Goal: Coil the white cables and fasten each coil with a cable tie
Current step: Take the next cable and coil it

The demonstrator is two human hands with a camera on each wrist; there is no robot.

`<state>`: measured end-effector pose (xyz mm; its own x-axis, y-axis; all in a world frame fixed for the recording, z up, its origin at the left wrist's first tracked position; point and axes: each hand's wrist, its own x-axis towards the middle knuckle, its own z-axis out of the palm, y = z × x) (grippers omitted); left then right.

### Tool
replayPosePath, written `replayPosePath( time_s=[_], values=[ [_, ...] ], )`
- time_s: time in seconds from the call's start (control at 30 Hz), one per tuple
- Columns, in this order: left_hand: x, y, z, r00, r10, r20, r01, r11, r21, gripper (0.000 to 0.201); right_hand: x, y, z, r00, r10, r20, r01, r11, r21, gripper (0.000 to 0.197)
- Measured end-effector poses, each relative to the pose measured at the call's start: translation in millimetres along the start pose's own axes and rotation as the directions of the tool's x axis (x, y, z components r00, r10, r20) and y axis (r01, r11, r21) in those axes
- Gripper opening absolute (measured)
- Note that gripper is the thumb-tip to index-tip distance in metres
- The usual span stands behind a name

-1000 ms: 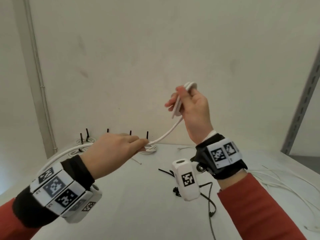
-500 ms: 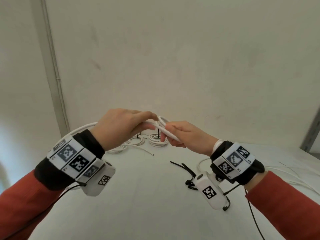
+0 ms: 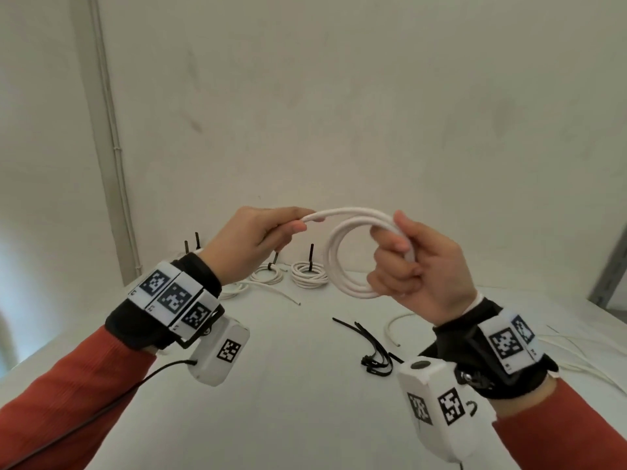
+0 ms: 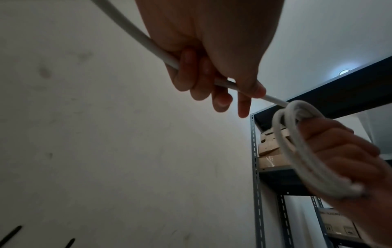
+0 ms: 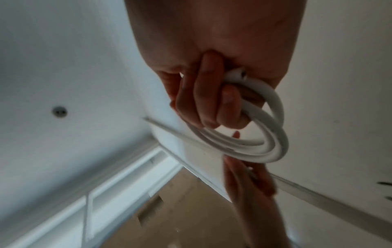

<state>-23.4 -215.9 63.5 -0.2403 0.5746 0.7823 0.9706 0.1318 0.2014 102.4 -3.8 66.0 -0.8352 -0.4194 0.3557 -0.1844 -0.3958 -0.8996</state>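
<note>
Currently white cable point(image 3: 342, 256) is held mid-air above the desk point(image 3: 288, 385), coiled loops gripped in right hand point(image 3: 420, 266), free run pinched by left hand point(image 3: 251, 239) just beside. Tied coils point(image 3: 308, 274) sit near far edge; black cable ties point(image 3: 369, 347) lie below the hands. Both wrists raised, knuckles outward.

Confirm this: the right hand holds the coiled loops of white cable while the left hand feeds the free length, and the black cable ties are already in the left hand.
One detail is wrong: the black cable ties lie loose on the white table, not in the left hand, as the head view shows. The rest stands: the right hand holds the coiled loops of white cable and the left hand feeds the free length.
</note>
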Motion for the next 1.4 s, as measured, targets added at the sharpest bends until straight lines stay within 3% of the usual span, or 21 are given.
replayPosePath(
  time_s=[0.1, 0.23, 0.3, 0.4, 0.47, 0.57, 0.63, 0.67, 0.73, 0.83, 0.9, 0.93, 0.97, 1.07, 1.13, 1.23, 1.3, 1.4],
  values=[
    [-9.6, -6.6, 3.9, 0.999, -0.003, -0.035, 0.006, 0.997, 0.078, 0.039, -7.8, -13.8, -2.5, 0.976, -0.211, 0.056, 0.188, 0.944, 0.272, 0.030],
    [-28.6, -22.2, 4.1, 1.000, 0.009, -0.004, -0.007, 0.957, 0.291, 0.035, -17.7, -39.1, -2.4, 0.884, -0.459, -0.089, 0.458, 0.808, 0.370, 0.028],
    [-37.2, -25.9, 3.1, 0.999, 0.036, 0.029, -0.045, 0.901, 0.432, 0.040, -17.0, -47.2, -2.2, 0.828, -0.531, -0.181, 0.560, 0.768, 0.312, 0.028],
    [-45.3, -23.8, 3.8, 0.989, 0.017, 0.148, -0.098, 0.822, 0.560, 0.075, -3.5, -49.0, -0.1, 0.752, -0.594, -0.288, 0.654, 0.728, 0.205, 0.022],
    [-44.8, -13.9, 5.1, 0.975, 0.042, 0.218, -0.168, 0.779, 0.604, 0.083, 11.9, -44.5, 1.1, 0.715, -0.605, -0.349, 0.670, 0.736, 0.096, 0.021],
    [-40.2, 8.1, 5.4, 0.940, 0.136, 0.313, -0.303, 0.756, 0.580, 0.074, 37.9, -29.8, 4.4, 0.669, -0.603, -0.436, 0.602, 0.783, -0.159, 0.022],
    [-38.7, 17.8, 3.7, 0.912, 0.200, 0.357, -0.378, 0.744, 0.550, 0.065, 50.8, -16.0, 6.6, 0.653, -0.602, -0.461, 0.460, 0.798, -0.390, 0.019],
    [-37.9, 20.6, 1.3, 0.904, 0.211, 0.372, -0.394, 0.748, 0.534, 0.061, 54.5, -7.9, 7.0, 0.670, -0.596, -0.443, 0.366, 0.784, -0.501, 0.018],
    [-36.4, 23.3, -5.0, 0.899, 0.217, 0.381, -0.401, 0.760, 0.512, 0.054, 56.0, 9.7, 7.0, 0.763, -0.543, -0.351, 0.174, 0.695, -0.698, 0.015],
    [-34.3, 30.0, -19.9, 0.902, 0.217, 0.373, -0.399, 0.750, 0.528, 0.015, 49.6, 32.4, 5.1, 0.924, -0.348, -0.159, -0.013, 0.389, -0.921, 0.010],
    [-31.9, 29.6, -30.7, 0.920, 0.198, 0.338, -0.361, 0.766, 0.532, 0.030, 44.9, 41.2, 6.9, 0.981, -0.165, -0.103, -0.072, 0.185, -0.980, 0.012],
    [-31.4, 28.4, -34.3, 0.927, 0.188, 0.323, -0.340, 0.784, 0.520, 0.035, 43.4, 43.8, 8.0, 0.991, -0.091, -0.100, -0.085, 0.152, -0.985, 0.015],
    [-30.5, 26.0, -36.0, 0.934, 0.197, 0.299, -0.330, 0.795, 0.509, 0.037, 40.9, 45.1, 10.1, 0.993, -0.049, -0.106, -0.095, 0.189, -0.977, 0.018],
    [-28.3, 19.1, -37.7, 0.957, 0.188, 0.223, -0.272, 0.850, 0.451, 0.045, 33.2, 46.2, 18.8, 0.990, -0.061, -0.125, -0.083, 0.458, -0.885, 0.037],
    [-25.1, 14.5, -35.8, 0.968, 0.175, 0.180, -0.236, 0.877, 0.419, 0.051, 30.2, 42.9, 23.9, 0.989, -0.047, -0.139, -0.089, 0.559, -0.824, 0.050],
    [-21.3, 6.4, -32.6, 0.983, 0.146, 0.109, -0.176, 0.915, 0.362, 0.050, 26.7, 30.9, 26.0, 0.981, 0.064, -0.183, -0.160, 0.802, -0.575, 0.052],
    [-18.7, 1.4, -30.2, 0.992, 0.111, 0.055, -0.123, 0.940, 0.318, 0.047, 22.4, 21.9, 21.7, 0.983, 0.156, -0.094, -0.178, 0.931, -0.318, 0.050],
    [-14.9, -3.6, -25.9, 0.999, 0.022, 0.044, -0.032, 0.964, 0.265, 0.043, 16.3, 15.9, 12.2, 0.980, 0.141, 0.140, -0.144, 0.990, 0.006, 0.043]
  ],
)
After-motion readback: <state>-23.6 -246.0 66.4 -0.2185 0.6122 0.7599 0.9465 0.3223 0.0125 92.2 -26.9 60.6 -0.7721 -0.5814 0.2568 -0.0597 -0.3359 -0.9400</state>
